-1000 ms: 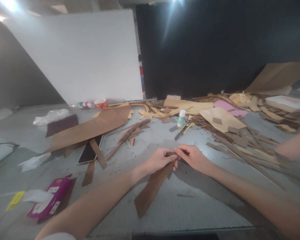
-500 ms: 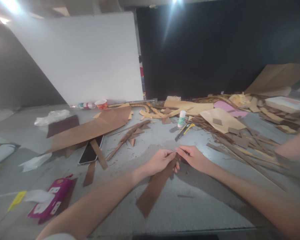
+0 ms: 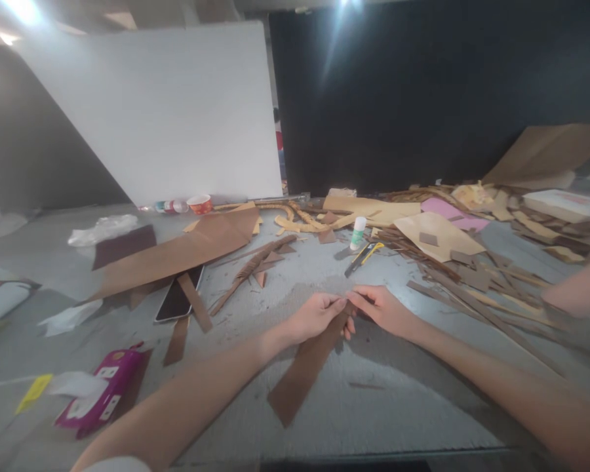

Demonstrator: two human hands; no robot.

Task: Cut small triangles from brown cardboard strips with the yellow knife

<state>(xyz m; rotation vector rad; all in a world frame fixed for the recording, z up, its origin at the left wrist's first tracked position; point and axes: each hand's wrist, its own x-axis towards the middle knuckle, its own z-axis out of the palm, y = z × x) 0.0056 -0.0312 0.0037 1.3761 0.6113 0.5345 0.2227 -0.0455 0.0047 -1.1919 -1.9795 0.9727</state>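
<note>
A strip of brown paper [image 3: 307, 367] slants down toward me from between my hands, its wide end nearest the table's front edge. My left hand [image 3: 319, 316] pinches its upper end between thumb and fingers. Touching the left fingertips, my right hand [image 3: 379, 309] closes on the same end of the strip; the exact grip is partly hidden by the fingers. Just beyond the hands lie a black and yellow utility knife [image 3: 362, 259] and an upright white and green glue stick [image 3: 358, 233].
Left of the hands are a twisted brown paper piece [image 3: 248, 270], a phone [image 3: 174, 300] under brown paper [image 3: 187, 252], and a purple wipes pack [image 3: 103, 393]. Paper strips [image 3: 476, 308] pile up at right, near another person's arm [image 3: 583, 285]. Boards [image 3: 152, 111] stand behind.
The brown paper strip has turned slightly, showing more of its flat face. Both hands stay at the same spot, with small finger shifts at its upper end.
</note>
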